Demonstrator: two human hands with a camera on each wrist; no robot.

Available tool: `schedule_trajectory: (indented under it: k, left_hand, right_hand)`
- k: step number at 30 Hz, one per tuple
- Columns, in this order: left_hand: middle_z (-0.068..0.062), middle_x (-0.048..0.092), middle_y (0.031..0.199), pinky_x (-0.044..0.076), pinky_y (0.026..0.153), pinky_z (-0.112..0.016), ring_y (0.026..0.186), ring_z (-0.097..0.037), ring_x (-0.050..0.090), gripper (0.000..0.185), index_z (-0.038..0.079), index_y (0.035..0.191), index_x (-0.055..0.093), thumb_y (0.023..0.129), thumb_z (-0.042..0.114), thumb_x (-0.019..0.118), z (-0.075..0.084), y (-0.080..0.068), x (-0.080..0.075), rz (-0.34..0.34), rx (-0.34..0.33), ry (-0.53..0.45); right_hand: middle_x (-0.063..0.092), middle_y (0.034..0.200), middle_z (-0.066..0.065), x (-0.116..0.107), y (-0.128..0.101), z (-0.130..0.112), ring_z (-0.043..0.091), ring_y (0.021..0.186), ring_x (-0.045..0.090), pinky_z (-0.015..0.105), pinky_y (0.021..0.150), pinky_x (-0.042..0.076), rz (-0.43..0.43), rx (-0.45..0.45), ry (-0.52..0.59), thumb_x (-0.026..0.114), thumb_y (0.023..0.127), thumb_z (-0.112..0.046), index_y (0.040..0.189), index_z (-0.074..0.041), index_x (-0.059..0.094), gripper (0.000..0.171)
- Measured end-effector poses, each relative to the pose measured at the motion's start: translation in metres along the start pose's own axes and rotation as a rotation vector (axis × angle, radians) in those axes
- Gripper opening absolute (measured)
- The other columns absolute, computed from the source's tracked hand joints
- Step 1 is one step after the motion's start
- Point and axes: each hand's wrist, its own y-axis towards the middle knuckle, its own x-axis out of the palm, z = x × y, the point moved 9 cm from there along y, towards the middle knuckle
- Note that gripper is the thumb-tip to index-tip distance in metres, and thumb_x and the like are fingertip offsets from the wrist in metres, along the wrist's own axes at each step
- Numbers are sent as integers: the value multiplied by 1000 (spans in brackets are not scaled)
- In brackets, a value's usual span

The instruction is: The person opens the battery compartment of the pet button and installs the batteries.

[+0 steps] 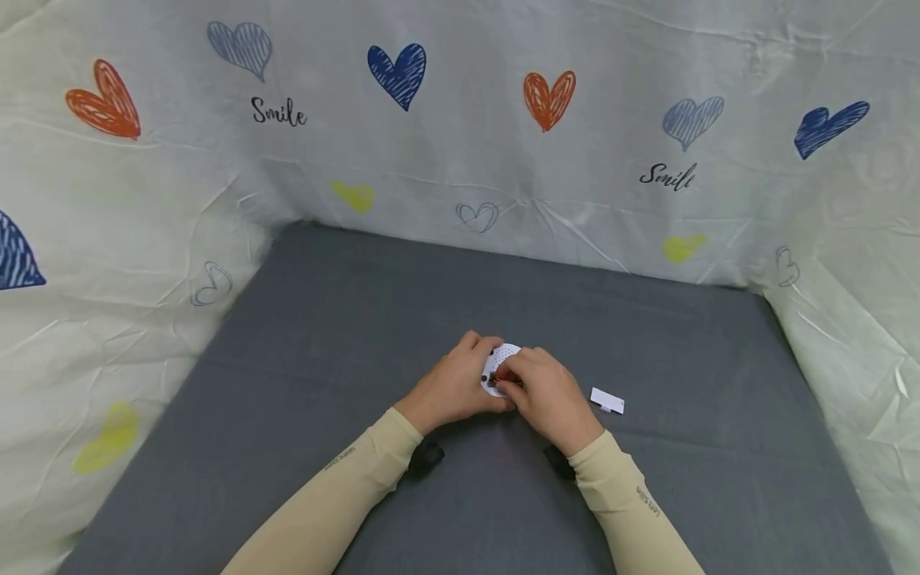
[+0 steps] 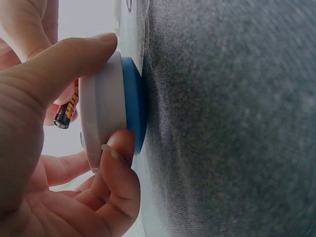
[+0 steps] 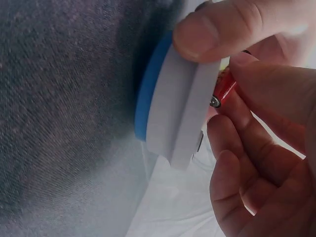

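A round white device [image 1: 501,361] with a blue underside [image 2: 134,111] lies face-down on the grey mat [image 1: 323,335]. My left hand [image 1: 453,387] grips its rim, thumb [image 2: 59,69] on one side and a finger [image 2: 118,148] on the other. My right hand [image 1: 546,395] pinches a small red and black battery [image 3: 223,89] against the device's back; the same battery [image 2: 66,109] shows past the rim in the left wrist view. The device [image 3: 175,113] looks tilted on its blue edge.
A small white rectangular cover [image 1: 607,400] lies on the mat just right of my right hand. A white cloth with coloured hearts [image 1: 460,120] walls the mat at the back and both sides.
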Motion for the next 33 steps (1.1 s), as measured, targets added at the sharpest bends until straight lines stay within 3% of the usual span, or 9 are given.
schedule_trajectory:
  k: [7, 15, 18, 21, 26, 29, 33]
  left_hand:
    - [-14, 57, 140, 58, 93, -39, 105, -21, 63, 89, 9, 159, 50, 87, 42, 91, 2, 1, 1, -6, -1, 6]
    - [-13, 57, 138, 59, 91, -40, 103, -21, 62, 90, 12, 158, 51, 85, 45, 92, 2, 1, 1, -3, -11, 4]
    - [-14, 57, 139, 59, 92, -41, 103, -20, 63, 91, 10, 159, 51, 85, 46, 92, 3, 1, 1, 2, -11, 20]
    - [-15, 57, 141, 59, 92, -41, 102, -20, 63, 93, 10, 159, 51, 85, 47, 92, 3, 1, 1, 3, -15, 36]
    - [-16, 57, 143, 58, 94, -41, 103, -20, 64, 92, 9, 160, 50, 86, 46, 91, 5, 2, 0, 6, -22, 55]
    - [-15, 57, 140, 58, 92, -39, 101, -20, 63, 90, 8, 160, 50, 86, 41, 91, 5, 2, -1, 12, -17, 57]
    - [-15, 58, 138, 57, 91, -37, 101, -19, 62, 89, 7, 159, 50, 85, 34, 91, 5, 0, 0, 13, -4, 58]
  right_hand:
    - [70, 94, -2, 1, -1, 0, 15, 86, 59, 31, 73, 52, 19, -23, -12, 85, 94, -14, 99, -16, 80, 8]
    - [66, 93, 0, -4, -2, 5, 16, 84, 54, 33, 74, 50, 43, 21, -28, 88, 92, -17, 100, -15, 80, 11]
    - [67, 97, 6, -7, -2, 9, 21, 87, 54, 35, 75, 48, 92, 90, -45, 86, 95, -28, 109, -10, 79, 24]
    - [66, 104, 13, -8, -4, 18, 27, 91, 54, 39, 74, 47, 119, 215, -79, 83, 97, -41, 122, -5, 75, 45]
    - [70, 109, 18, -2, -9, 32, 32, 92, 65, 46, 75, 54, 63, 399, -114, 77, 95, -60, 133, 0, 68, 72]
    - [74, 102, 16, 5, -11, 36, 28, 79, 69, 45, 67, 54, 12, 446, -95, 76, 94, -61, 133, 0, 67, 73]
    - [74, 89, 12, 11, -13, 39, 22, 65, 63, 38, 57, 47, -25, 483, -54, 78, 92, -56, 132, -1, 65, 69]
